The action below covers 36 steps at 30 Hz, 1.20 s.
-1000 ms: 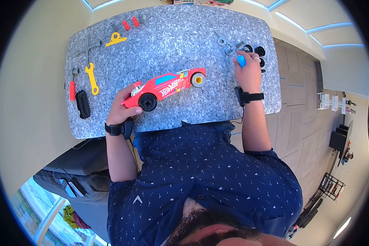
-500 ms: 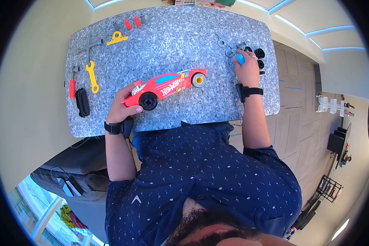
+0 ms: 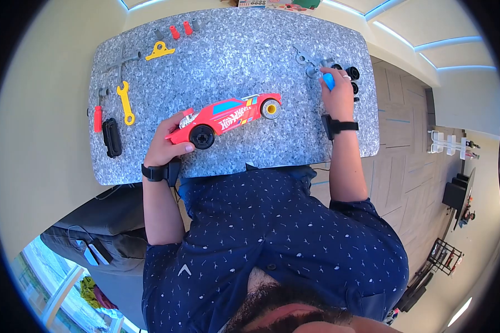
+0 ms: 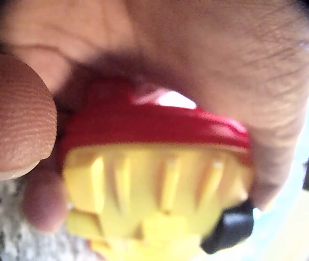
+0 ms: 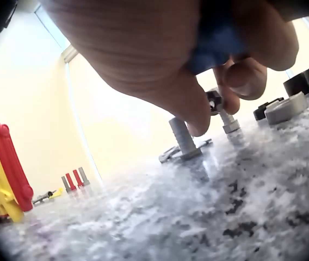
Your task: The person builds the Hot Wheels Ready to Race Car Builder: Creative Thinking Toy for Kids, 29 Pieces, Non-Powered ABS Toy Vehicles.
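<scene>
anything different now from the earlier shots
Only slightly: the right hand, with the blue piece in it, has edged a little farther from the person, over the gray bolts. No hold was visibly taken or let go there. The left hand still grips the red Hot Wheels car; the car and the yellow wrench stayed put.

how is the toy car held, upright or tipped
Tipped sideways: the toy car has its lettered flank facing the head camera.
</scene>
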### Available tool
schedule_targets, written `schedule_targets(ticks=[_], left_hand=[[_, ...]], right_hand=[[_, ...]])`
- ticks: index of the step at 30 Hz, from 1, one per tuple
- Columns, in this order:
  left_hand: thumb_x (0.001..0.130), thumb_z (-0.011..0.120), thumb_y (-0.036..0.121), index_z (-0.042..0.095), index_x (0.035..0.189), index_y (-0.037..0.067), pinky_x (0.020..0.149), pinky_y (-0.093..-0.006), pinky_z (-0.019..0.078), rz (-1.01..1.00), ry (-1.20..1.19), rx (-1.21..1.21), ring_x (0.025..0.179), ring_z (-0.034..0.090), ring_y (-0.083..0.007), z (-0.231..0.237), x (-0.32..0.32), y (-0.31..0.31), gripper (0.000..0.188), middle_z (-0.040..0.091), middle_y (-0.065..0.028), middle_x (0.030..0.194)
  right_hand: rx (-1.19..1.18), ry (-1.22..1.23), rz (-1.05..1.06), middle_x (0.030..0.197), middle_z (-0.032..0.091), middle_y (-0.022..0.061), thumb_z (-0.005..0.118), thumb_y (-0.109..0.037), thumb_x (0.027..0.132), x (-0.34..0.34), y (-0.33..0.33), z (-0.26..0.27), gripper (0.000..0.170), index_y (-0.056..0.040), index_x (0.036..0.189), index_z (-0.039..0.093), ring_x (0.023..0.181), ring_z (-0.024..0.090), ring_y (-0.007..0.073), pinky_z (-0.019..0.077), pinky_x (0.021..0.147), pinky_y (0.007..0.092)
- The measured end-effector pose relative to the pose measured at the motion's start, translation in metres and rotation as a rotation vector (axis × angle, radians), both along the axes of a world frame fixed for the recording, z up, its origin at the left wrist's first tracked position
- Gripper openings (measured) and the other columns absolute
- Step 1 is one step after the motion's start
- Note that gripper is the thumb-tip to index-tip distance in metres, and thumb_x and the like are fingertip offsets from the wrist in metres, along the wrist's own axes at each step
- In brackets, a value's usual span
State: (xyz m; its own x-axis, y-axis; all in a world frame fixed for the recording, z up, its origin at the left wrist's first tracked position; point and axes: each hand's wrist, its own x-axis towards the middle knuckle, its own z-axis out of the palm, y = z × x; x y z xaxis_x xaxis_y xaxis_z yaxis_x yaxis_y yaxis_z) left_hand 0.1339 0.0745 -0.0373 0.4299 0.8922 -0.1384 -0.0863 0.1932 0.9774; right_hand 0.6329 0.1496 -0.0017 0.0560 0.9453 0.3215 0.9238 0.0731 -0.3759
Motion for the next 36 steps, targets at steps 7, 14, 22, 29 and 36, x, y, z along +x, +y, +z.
schedule_targets(ticks=[7,14,22,29,36], left_hand=[[0.074,0.100,0.027,0.059,0.155,-0.006,0.112,-0.0361,0.0496,-0.008,-0.012,0.013,0.127,0.067,-0.0183,-0.001,0.000,0.002,0.096,0.072,-0.0098,0.137],[0.075,0.100,0.029,0.060,0.155,-0.005,0.112,-0.0361,0.0502,0.006,-0.005,-0.001,0.126,0.067,-0.0178,0.000,0.001,0.000,0.096,0.072,-0.0089,0.137],[0.074,0.100,0.028,0.060,0.155,-0.004,0.109,-0.0355,0.0516,0.026,0.048,0.061,0.121,0.067,-0.0171,0.003,0.006,-0.003,0.096,0.072,-0.0075,0.131],[0.073,0.100,0.028,0.063,0.151,-0.005,0.104,-0.0338,0.0518,0.077,0.086,-0.054,0.114,0.067,-0.0164,0.013,0.007,-0.008,0.092,0.070,-0.0060,0.125],[0.069,0.103,0.036,0.066,0.142,-0.006,0.103,-0.0345,0.0490,0.160,0.157,0.202,0.111,0.064,-0.0188,0.013,0.022,-0.004,0.092,0.067,-0.0072,0.120]], right_hand=[[-0.145,0.760,0.330,0.100,0.080,0.0114,0.082,-0.009,0.098,-0.062,-0.055,0.091,0.020,-0.0049,0.118,0.080,0.088,0.077,0.0244,0.0565,0.080,0.0335],[-0.101,0.384,0.623,0.100,0.080,0.0111,0.085,-0.012,0.094,-0.102,-0.060,0.097,0.026,-0.0107,0.120,0.079,0.085,0.075,0.0317,0.0577,0.075,0.0396],[-0.093,0.172,0.554,0.093,0.076,0.0125,0.085,-0.019,0.095,-0.112,-0.070,0.077,0.038,-0.0151,0.131,0.078,0.081,0.072,0.0354,0.0564,0.071,0.0454],[-0.081,0.937,0.485,0.102,0.068,0.0038,0.064,-0.015,0.108,-0.081,-0.083,0.084,0.027,-0.0013,0.130,0.073,0.090,0.060,0.0115,0.0457,0.079,0.0275],[0.050,0.942,0.439,0.116,0.072,0.0107,0.082,-0.013,0.101,-0.076,-0.087,0.110,0.024,-0.0010,0.119,0.073,0.106,0.068,0.0185,0.0535,0.092,0.0326]])
